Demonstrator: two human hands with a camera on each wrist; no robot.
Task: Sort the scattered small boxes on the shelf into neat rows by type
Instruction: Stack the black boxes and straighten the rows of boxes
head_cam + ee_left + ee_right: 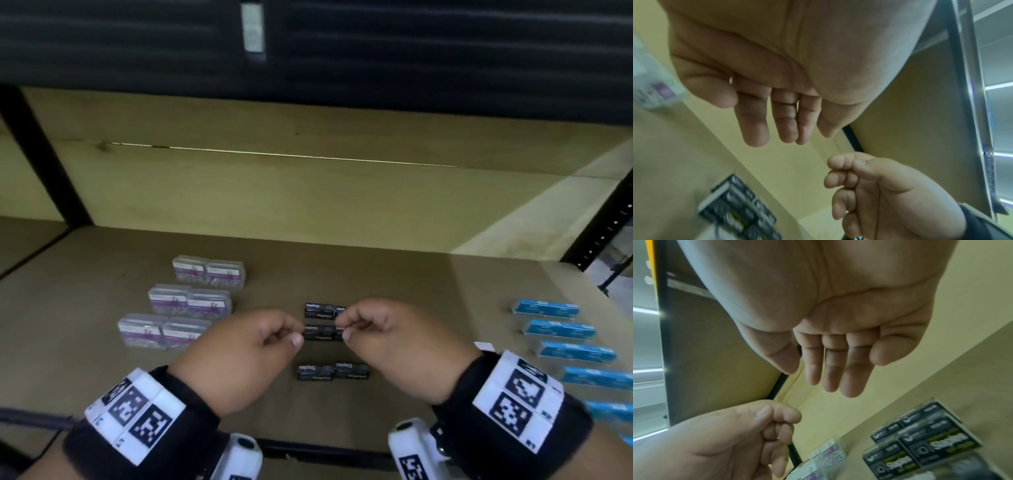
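Black staples boxes lie in three pairs down the middle of the brown shelf (428, 291): a back pair (320, 311), a middle pair (322, 333) and a front pair (332, 371). My left hand (298, 334) and right hand (342, 329) hover at the two ends of the middle pair, fingers loosely curled. In the left wrist view my left hand (777, 129) holds nothing, with black boxes (740, 211) below it. The right wrist view shows my right hand (830, 378) equally bare above the black boxes (927, 439). Whether fingertips touch the middle pair is hidden.
Clear boxes with purple labels (191, 301) stand in three pairs at the left. Blue boxes (561, 330) run in a column along the right. Black shelf posts (44, 154) rise at both sides, and a dark upper shelf (308, 51) hangs overhead.
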